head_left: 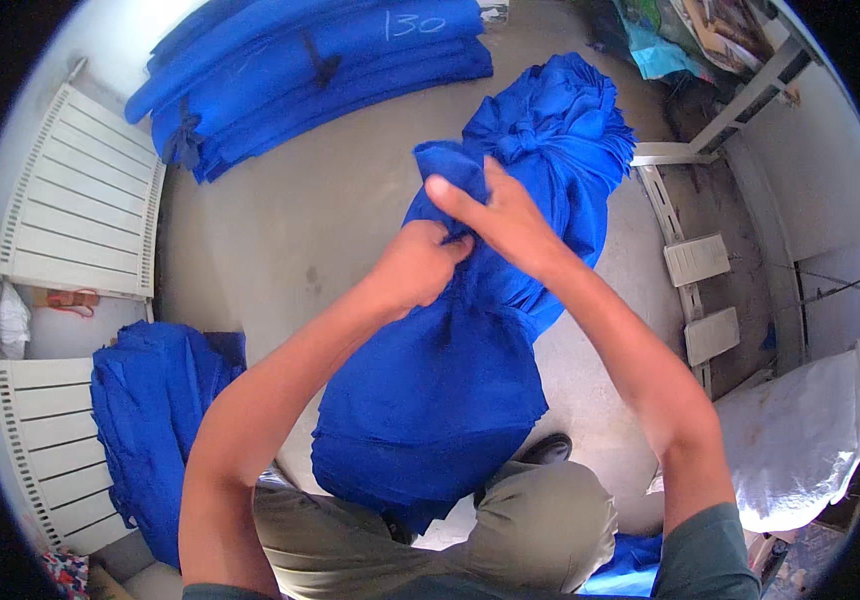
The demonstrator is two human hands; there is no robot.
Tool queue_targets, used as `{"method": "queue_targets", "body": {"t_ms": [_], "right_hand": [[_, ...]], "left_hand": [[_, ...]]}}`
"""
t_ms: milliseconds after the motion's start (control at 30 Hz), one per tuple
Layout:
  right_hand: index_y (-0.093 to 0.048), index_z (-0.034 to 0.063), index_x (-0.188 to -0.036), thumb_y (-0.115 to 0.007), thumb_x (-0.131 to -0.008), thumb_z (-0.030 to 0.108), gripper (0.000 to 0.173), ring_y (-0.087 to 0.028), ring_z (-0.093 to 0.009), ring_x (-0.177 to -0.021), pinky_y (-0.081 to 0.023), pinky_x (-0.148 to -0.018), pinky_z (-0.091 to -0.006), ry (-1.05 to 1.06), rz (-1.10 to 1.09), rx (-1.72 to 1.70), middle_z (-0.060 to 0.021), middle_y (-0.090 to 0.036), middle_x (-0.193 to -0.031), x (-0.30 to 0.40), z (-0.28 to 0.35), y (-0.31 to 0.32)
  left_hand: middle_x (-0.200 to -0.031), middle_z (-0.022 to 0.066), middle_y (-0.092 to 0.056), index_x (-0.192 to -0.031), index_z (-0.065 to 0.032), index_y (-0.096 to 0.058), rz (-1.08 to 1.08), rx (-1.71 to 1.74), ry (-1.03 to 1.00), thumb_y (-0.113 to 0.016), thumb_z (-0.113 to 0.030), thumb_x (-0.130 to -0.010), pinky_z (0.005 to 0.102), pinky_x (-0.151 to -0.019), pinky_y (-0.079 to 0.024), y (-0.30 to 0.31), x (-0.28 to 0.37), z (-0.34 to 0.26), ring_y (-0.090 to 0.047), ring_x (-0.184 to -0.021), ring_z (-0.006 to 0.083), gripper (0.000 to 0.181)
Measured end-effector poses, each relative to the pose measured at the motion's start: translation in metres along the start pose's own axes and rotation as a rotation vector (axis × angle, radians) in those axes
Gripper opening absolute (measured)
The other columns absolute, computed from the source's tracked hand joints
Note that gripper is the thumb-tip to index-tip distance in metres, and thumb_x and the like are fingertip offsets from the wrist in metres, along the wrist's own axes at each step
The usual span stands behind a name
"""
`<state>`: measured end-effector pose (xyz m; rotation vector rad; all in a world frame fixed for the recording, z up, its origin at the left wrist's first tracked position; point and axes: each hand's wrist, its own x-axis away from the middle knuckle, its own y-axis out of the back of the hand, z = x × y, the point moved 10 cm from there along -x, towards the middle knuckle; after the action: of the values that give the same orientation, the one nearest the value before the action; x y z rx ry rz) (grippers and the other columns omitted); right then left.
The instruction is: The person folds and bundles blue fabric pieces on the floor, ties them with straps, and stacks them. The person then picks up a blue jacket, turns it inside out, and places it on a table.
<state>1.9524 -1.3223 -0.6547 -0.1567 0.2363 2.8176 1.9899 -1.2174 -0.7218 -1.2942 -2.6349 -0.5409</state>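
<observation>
A long bundle of stacked blue cloth (430, 397) lies on the floor between my knees, cinched narrow near its middle. My left hand (422, 262) pinches gathered cloth just beyond that waist. Close against it, my right hand (508, 217) has its thumb across a loose blue cloth end (451, 166), which sticks up between thumb and forefinger. The other fingers of the right hand are hidden behind the cloth. Toward the bundle's far end, a knot (526, 141) of the same blue cloth is tied around it.
Large folded blue bundles (265, 82), tied and chalk-marked, lie at the far left. Another blue cloth stack (159, 405) rests by white slatted panels (77, 195). A metal frame (670, 154) and a silvery-white sack (790, 442) stand on the right.
</observation>
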Motion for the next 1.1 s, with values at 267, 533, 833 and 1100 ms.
{"method": "queue_targets", "body": {"t_ms": [267,533,833,1100], "right_hand": [[-0.063,-0.0006,-0.089,-0.063,-0.100,0.022,0.026,-0.062,-0.021,-0.066,-0.049,-0.063,-0.0407,-0.176,0.050,0.307,-0.0138,-0.064,-0.071,0.093,-0.102,-0.035],[-0.065,-0.0006,-0.084,-0.056,-0.103,0.020,0.029,-0.062,-0.024,-0.071,-0.051,-0.070,-0.0418,-0.203,-0.031,0.212,-0.0109,-0.065,-0.076,0.085,-0.144,-0.042],[-0.071,0.0035,-0.105,-0.053,-0.101,0.027,0.030,-0.069,-0.040,-0.097,-0.051,-0.090,-0.0495,0.187,-0.113,0.521,-0.0209,-0.073,-0.107,0.102,-0.130,-0.011],[-0.073,0.0046,-0.088,-0.052,-0.105,0.040,0.045,-0.071,-0.029,-0.082,-0.051,-0.076,-0.0420,-0.422,0.110,0.228,-0.0130,-0.075,-0.085,0.094,-0.125,-0.039]], "left_hand": [[-0.057,-0.0062,-0.037,-0.084,-0.0130,-0.045,0.087,0.347,0.314,-0.061,-0.026,-0.103,0.0277,-0.037,-0.019,0.002,0.014,0.019,-0.030,-0.042,0.0060,0.029],[-0.077,0.0082,-0.061,-0.123,-0.0052,-0.060,-0.399,-0.324,-0.320,-0.060,-0.018,-0.103,0.0316,-0.060,-0.048,0.044,0.068,-0.011,-0.061,-0.066,0.0192,0.024],[-0.133,0.0221,-0.060,-0.136,-0.0027,-0.054,0.129,-0.132,-0.627,-0.062,-0.023,-0.099,0.0425,-0.104,-0.046,-0.094,0.021,-0.103,-0.060,-0.123,0.0356,0.043],[-0.117,0.0185,-0.069,-0.125,-0.0001,-0.062,0.080,-0.524,-0.572,-0.057,-0.022,-0.103,0.0429,-0.100,-0.049,-0.017,0.046,0.010,-0.065,-0.110,0.0359,0.031]]}}
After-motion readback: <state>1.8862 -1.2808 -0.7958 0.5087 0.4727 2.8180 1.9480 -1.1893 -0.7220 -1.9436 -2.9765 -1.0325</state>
